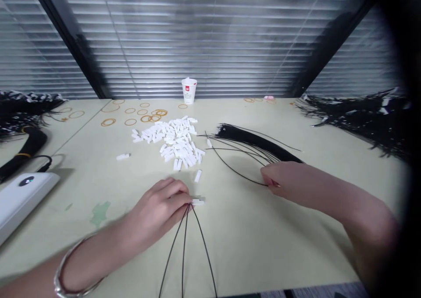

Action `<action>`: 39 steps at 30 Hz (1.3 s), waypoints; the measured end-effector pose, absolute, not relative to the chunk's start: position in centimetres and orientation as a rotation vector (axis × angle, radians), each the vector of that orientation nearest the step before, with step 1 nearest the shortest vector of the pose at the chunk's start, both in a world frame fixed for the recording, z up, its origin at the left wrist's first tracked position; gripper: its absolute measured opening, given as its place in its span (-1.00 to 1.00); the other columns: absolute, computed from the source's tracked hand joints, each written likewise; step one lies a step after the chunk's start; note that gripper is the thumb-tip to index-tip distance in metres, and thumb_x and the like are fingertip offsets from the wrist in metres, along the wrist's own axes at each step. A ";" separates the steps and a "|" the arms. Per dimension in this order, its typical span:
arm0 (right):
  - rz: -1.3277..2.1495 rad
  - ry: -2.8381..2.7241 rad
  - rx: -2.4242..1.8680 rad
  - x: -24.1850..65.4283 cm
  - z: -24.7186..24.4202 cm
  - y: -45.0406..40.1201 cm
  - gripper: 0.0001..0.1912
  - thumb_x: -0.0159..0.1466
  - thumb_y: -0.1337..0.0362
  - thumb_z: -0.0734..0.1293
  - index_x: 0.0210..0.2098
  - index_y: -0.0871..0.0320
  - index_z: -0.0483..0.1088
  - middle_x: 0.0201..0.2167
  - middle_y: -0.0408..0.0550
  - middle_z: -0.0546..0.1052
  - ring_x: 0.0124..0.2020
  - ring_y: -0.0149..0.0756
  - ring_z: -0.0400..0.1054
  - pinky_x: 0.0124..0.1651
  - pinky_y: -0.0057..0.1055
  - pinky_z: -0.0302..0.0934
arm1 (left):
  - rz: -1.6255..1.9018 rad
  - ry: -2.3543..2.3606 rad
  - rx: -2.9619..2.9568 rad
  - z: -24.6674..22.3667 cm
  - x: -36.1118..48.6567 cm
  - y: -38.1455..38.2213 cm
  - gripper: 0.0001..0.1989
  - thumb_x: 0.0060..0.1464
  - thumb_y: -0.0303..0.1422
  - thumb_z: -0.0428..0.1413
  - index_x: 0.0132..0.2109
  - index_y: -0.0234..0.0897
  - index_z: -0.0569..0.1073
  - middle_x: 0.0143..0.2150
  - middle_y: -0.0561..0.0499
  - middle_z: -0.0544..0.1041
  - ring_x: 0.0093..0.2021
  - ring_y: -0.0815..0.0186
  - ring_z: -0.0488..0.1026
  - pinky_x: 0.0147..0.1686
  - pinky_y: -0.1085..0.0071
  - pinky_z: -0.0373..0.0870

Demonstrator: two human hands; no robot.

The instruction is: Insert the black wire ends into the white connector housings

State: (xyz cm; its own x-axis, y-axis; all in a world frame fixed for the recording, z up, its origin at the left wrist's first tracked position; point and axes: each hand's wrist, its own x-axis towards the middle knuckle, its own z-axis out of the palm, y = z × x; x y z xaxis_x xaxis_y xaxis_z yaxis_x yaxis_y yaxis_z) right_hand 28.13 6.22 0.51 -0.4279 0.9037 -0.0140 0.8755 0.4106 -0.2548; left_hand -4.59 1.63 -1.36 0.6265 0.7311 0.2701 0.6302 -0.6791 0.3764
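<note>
Near the middle of the table, my left hand [164, 203] is closed in a pinch on a small white connector [198, 202]. Several thin black wires [184, 250] run from its fingertips down to the table's front edge. To the right, my right hand [276, 175] is closed around a thin black wire [235, 170] that curves up and left, with a white piece [209, 143] near its far end. Just beyond that hand lies a thick bundle of black wires [256, 141]. A pile of white connectors [179, 140] lies beyond my left hand.
A paper cup [188, 92] stands at the back by the blinds. Tan rubber bands [130, 122] lie at the back left. A white device [26, 197] and a banded black bundle [31, 144] are at the left. More black wires [365, 118] lie at the right.
</note>
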 end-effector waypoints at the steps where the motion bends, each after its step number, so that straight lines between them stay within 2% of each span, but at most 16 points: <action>1: 0.349 -2.576 -1.589 27.7 0.6 6.4 -0.85 -0.03 0.51 0.17 -0.63 0.16 0.13 -0.63 -0.19 0.25 -0.59 -0.46 -0.03 -0.53 -0.36 -0.26 | 0.596 1.112 2.618 -1.3 -4.5 1.6 -0.83 0.18 -0.48 -0.01 -0.18 -0.26 0.47 -0.26 -0.02 0.42 -0.25 0.32 0.34 -0.25 0.35 0.36; 5: 0.361 -2.665 -1.554 25.7 1.0 7.2 -0.88 0.06 0.45 0.16 -0.55 0.15 0.14 -0.58 -0.17 0.29 -0.54 -0.42 0.05 -0.50 -0.38 -0.19 | 0.603 1.106 2.680 -1.3 -4.3 1.5 -0.82 0.18 -0.51 -0.04 -0.19 -0.31 0.46 -0.28 -0.03 0.42 -0.24 0.31 0.35 -0.23 0.33 0.38; 7: 0.502 -2.611 -1.549 24.6 1.1 7.6 -0.91 0.12 0.40 0.18 -0.50 0.13 0.21 -0.55 -0.18 0.32 -0.52 -0.42 0.10 -0.48 -0.41 -0.11 | 0.608 1.097 2.701 -1.2 -4.2 1.4 -0.81 0.19 -0.51 -0.05 -0.17 -0.33 0.45 -0.27 -0.04 0.42 -0.22 0.30 0.35 -0.22 0.32 0.38; 9: 0.826 -2.463 -1.495 23.6 1.3 7.7 -0.94 0.18 0.32 0.20 -0.39 0.11 0.29 -0.49 -0.18 0.37 -0.48 -0.42 0.18 -0.44 -0.43 0.01 | 0.607 1.092 2.712 -1.1 -4.0 1.3 -0.81 0.19 -0.51 -0.05 -0.16 -0.33 0.44 -0.26 -0.05 0.42 -0.21 0.29 0.34 -0.20 0.31 0.39; 12: 1.445 -2.079 -1.314 22.0 1.6 7.4 -0.81 0.20 0.22 0.26 -0.18 0.07 0.35 -0.37 -0.16 0.42 -0.36 -0.41 0.28 -0.31 -0.43 0.16 | 0.590 1.083 2.719 -0.9 -3.7 1.1 -0.82 0.19 -0.50 -0.05 -0.18 -0.33 0.45 -0.27 -0.05 0.43 -0.22 0.28 0.35 -0.21 0.31 0.39; 15: 1.741 -1.733 -1.193 20.1 1.5 6.2 -0.82 0.14 0.20 0.35 -0.27 0.12 0.42 -0.38 -0.15 0.45 -0.37 -0.46 0.30 -0.27 -0.46 0.19 | 0.604 1.058 2.707 -0.6 -3.2 0.6 -0.80 0.20 -0.48 -0.06 -0.23 -0.33 0.47 -0.32 -0.05 0.43 -0.26 0.29 0.36 -0.26 0.32 0.40; 17: 1.775 -1.613 -1.143 18.6 1.0 5.0 -0.87 0.11 0.23 0.38 -0.38 0.16 0.43 -0.45 -0.16 0.47 -0.41 -0.47 0.31 -0.31 -0.49 0.19 | 0.619 1.042 2.716 -0.6 -3.0 0.3 -0.79 0.20 -0.47 -0.05 -0.26 -0.33 0.48 -0.36 -0.04 0.43 -0.29 0.30 0.36 -0.29 0.33 0.40; 20: 1.761 -1.549 -1.072 16.8 -0.2 3.5 -0.90 0.09 0.27 0.40 -0.43 0.16 0.42 -0.49 -0.18 0.46 -0.42 -0.48 0.31 -0.33 -0.51 0.19 | 0.620 1.030 2.760 -0.9 -2.8 0.0 -0.81 0.19 -0.46 -0.01 -0.32 -0.35 0.48 -0.39 -0.04 0.43 -0.31 0.29 0.37 -0.32 0.34 0.40; 25: 1.687 -1.598 -1.084 16.1 -1.7 2.5 -0.94 0.11 0.29 0.39 -0.44 0.13 0.44 -0.46 -0.19 0.49 -0.38 -0.45 0.34 -0.30 -0.51 0.23 | 0.659 1.028 2.763 -1.2 -2.8 -0.1 -0.84 0.15 -0.46 0.04 -0.38 -0.38 0.44 -0.41 -0.03 0.44 -0.34 0.29 0.37 -0.37 0.34 0.39; 39: 1.651 -1.582 -1.054 16.4 -1.3 2.1 -0.92 0.09 0.28 0.40 -0.43 0.15 0.44 -0.41 -0.13 0.49 -0.35 -0.39 0.39 -0.25 -0.43 0.32 | 0.691 1.043 2.615 -0.6 -2.8 -0.3 -0.82 0.18 -0.45 0.01 -0.36 -0.37 0.46 -0.41 -0.03 0.44 -0.35 0.31 0.35 -0.34 0.36 0.35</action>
